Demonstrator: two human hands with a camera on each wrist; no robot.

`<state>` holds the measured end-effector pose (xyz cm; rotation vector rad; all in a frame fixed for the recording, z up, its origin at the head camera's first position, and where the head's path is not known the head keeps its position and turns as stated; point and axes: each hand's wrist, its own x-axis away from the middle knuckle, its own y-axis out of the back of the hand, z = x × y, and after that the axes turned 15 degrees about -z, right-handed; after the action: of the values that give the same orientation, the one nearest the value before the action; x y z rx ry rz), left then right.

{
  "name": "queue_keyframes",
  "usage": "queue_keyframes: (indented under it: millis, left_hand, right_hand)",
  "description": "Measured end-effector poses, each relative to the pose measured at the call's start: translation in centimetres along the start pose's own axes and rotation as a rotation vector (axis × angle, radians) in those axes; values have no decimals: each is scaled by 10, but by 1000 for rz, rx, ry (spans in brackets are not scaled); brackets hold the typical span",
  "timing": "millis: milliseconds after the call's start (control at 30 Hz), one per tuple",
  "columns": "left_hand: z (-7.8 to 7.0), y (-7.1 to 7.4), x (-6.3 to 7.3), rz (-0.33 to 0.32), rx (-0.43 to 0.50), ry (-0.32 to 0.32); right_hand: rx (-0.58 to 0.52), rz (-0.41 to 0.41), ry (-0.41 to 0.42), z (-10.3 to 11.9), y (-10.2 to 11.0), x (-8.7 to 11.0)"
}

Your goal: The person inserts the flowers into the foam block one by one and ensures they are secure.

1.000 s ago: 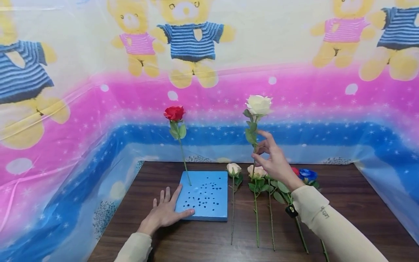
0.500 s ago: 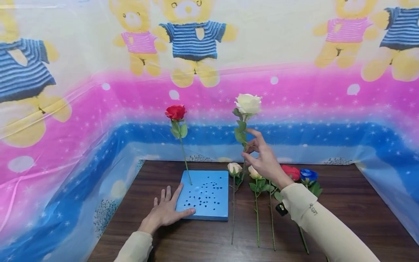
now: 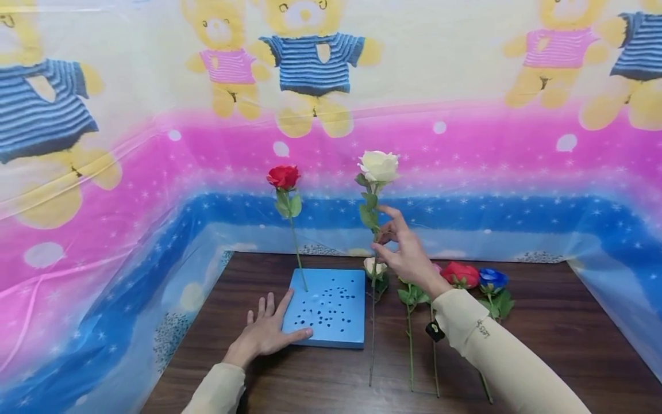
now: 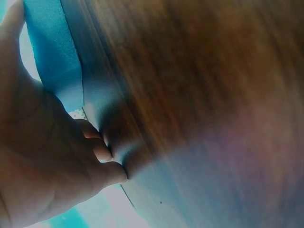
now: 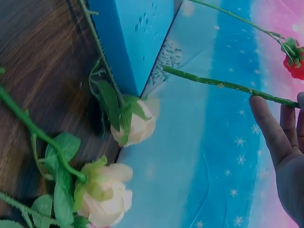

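My right hand (image 3: 405, 250) pinches the stem of a white rose (image 3: 379, 167), held upright with its bloom well over the table. In the right wrist view the cut lower end of that green stem (image 5: 209, 81) hangs free in the air, apart from the blue foam block (image 5: 128, 42). My left hand (image 3: 264, 333) lies spread at the left edge of the block (image 3: 331, 336), its thumb on the top face and the other fingers along the side. Many small holes dot the top. A red rose (image 3: 283, 177) stands in the block near its back left corner.
Right of the block lie several roses on the dark wooden table (image 3: 320, 379): a cream rose (image 3: 374, 267), a red rose (image 3: 460, 274) and a blue rose (image 3: 493, 278) among them. A bear-printed cloth (image 3: 439, 69) hangs behind and at the sides.
My right hand has carried the white rose leftward, from above the lying roses to just right of the block. The left hand has stayed on the block.
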<state>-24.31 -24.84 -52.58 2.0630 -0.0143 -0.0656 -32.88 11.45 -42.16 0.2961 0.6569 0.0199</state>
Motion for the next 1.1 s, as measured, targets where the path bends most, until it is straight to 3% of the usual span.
queue_keyframes:
  millis: [567, 1100]
  left_hand:
    - [2, 1, 0, -5, -10, 1]
    - [1, 0, -1, -12, -35, 6]
  right_hand:
    - [-55, 39, 20, 1, -44, -5]
    - [-46, 64, -42, 1, -72, -6]
